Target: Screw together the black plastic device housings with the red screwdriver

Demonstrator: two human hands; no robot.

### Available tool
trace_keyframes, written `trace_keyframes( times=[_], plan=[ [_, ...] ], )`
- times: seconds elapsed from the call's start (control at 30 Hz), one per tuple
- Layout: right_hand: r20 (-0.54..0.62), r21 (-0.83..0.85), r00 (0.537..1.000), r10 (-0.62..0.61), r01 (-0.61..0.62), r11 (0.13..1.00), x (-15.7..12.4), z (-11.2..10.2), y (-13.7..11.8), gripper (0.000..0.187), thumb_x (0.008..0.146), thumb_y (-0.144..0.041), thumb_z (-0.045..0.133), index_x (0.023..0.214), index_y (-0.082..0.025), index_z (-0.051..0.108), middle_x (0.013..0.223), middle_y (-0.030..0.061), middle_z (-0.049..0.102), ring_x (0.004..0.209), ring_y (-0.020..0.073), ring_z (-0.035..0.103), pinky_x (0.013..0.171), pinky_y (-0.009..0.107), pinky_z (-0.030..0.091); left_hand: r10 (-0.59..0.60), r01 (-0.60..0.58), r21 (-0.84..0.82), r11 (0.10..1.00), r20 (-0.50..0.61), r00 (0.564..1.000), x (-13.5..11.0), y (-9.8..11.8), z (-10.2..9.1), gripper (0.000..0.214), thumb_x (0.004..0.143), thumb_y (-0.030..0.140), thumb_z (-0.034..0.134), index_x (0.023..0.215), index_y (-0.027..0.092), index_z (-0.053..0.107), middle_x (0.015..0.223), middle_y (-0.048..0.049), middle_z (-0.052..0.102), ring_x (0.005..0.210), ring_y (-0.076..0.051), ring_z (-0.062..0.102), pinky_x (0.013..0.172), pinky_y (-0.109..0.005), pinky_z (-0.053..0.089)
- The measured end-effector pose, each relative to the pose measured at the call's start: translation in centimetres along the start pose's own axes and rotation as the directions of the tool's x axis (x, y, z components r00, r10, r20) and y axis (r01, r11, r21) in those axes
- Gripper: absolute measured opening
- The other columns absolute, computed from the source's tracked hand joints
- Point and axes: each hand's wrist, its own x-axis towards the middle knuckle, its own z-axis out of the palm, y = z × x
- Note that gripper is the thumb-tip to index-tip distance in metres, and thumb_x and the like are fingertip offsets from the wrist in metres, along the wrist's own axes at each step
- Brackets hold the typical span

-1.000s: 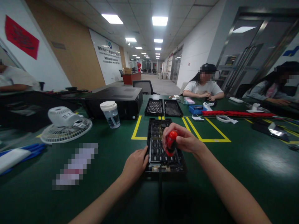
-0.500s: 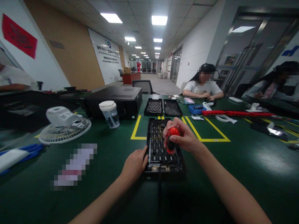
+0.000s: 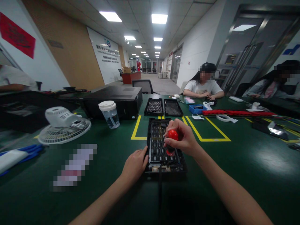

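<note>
A black plastic case (image 3: 150, 150) lies in front of me, its inside filled with rows of dark rounded cells (image 3: 155, 149). My left hand (image 3: 135, 162) rests along the case's left side, fingers stretched out and touching its edge. Above the right half of the cells, my right hand (image 3: 184, 137) is closed round a red-and-black screwdriver (image 3: 173, 135). The rounded red end of its handle faces up toward me; its shaft and tip are hidden. A dark strap or cable (image 3: 160, 184) runs from the case's near edge toward me.
Beyond the case sits another opened black case (image 3: 154, 107). At left are a lidded plastic cup (image 3: 110, 115), a white fan (image 3: 64, 126) and a large black box (image 3: 117, 100). A blue tray (image 3: 197, 109) stands at right. Other people sit at the table's far side.
My right hand has turned slightly round the screwdriver, and the black part of the handle is now more covered by the fingers. My left hand and the case stay in place.
</note>
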Motion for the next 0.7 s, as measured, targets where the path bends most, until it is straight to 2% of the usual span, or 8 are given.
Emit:
trace_keyframes(
  times=[0.27, 0.43, 0.6, 0.7],
  plan=[
    [-0.078, -0.173, 0.996, -0.036, 0.022, 0.985, -0.3, 0.9, -0.5, 0.028, 0.065, -0.019, 0.069, 0.071, -0.018, 0.041, 0.071, -0.0022, 0.044, 0.057, 0.0084, 0.042, 0.045, 0.019, 0.039, -0.012, 0.012, -0.017, 1.0, 0.009, 1.0, 0.1, 0.1, 0.0, 0.042, 0.089, 0.032, 0.033, 0.127, 0.017, 0.042, 0.114, -0.0091, 0.058, 0.104, -0.018, 0.053, 0.089, -0.031, 0.04],
    [-0.146, -0.26, 0.986, -0.083, 0.043, 0.965, -0.3, 1.3, -0.4, 0.029, 0.065, -0.016, 0.068, 0.069, -0.019, 0.04, 0.067, -0.0037, 0.041, 0.059, 0.0086, 0.041, 0.048, 0.02, 0.037, -0.002, 0.002, -0.01, 1.0, 0.003, 1.0, 0.1, 0.1, 0.0, 0.042, 0.089, 0.033, 0.032, 0.127, 0.018, 0.043, 0.112, -0.0088, 0.059, 0.103, -0.018, 0.053, 0.088, -0.03, 0.04],
    [-0.21, -0.328, 0.975, -0.072, -0.001, 0.945, -0.4, 1.6, -0.5, 0.028, 0.065, -0.015, 0.066, 0.069, -0.019, 0.039, 0.065, -0.0048, 0.041, 0.056, 0.008, 0.04, 0.048, 0.02, 0.036, -0.005, 0.005, 0.015, 1.0, -0.002, 1.0, 0.0, 0.1, 0.0, 0.042, 0.089, 0.033, 0.033, 0.127, 0.018, 0.042, 0.112, -0.0086, 0.059, 0.102, -0.018, 0.054, 0.087, -0.03, 0.04],
    [-0.266, -0.395, 0.958, -0.107, -0.007, 0.919, -0.4, 1.8, -0.5, 0.03, 0.065, -0.016, 0.066, 0.067, -0.019, 0.037, 0.064, -0.0052, 0.039, 0.056, 0.0077, 0.038, 0.048, 0.02, 0.035, -0.004, 0.004, 0.02, 1.0, -0.002, 1.0, 0.0, 0.1, 0.0, 0.041, 0.089, 0.032, 0.033, 0.127, 0.018, 0.042, 0.112, -0.0088, 0.058, 0.101, -0.018, 0.054, 0.087, -0.03, 0.041]
  ],
)
